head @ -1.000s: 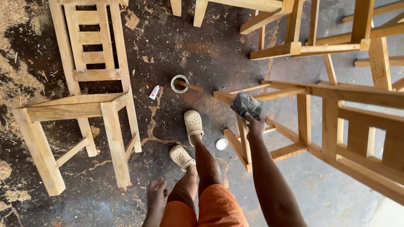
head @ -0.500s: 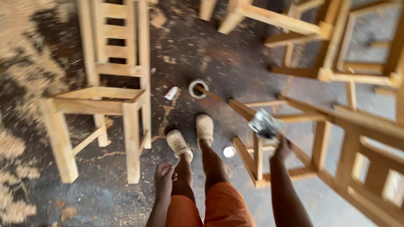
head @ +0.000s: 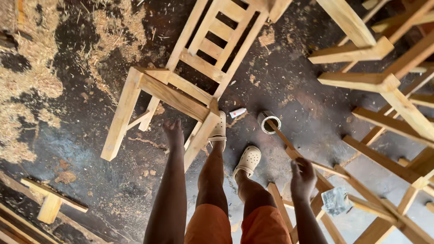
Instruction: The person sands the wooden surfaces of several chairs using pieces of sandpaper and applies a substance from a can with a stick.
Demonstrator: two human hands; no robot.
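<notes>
The left hand (head: 173, 131) hangs low over the dark workshop floor (head: 81, 149), fingers loosely curled and holding nothing, just beside the front leg of an unfinished wooden chair (head: 181, 90) that lies tipped on the floor with its slatted back pointing toward the top edge of the view. The right hand (head: 302, 178) is blurred; its fingers look half open and it grips nothing. It hovers just above the slanted rails of a second bare wooden chair frame (head: 379, 135), which fills the right side. A crumpled sheet of sandpaper (head: 335, 200) rests on a lower rail of that frame, near the right hand but apart from it. Two feet in pale clogs (head: 247, 160) stand between the two chairs, the left clog tucked against the tipped chair's seat. On the floor ahead of the clogs lie a small white tube (head: 238, 112) and an open tin can (head: 268, 122) with a stick leaning into it. Sawdust heaps (head: 31, 90) spread along the left edge of the floor, and loose timber offcuts (head: 49, 203) lie at the lower left corner.
</notes>
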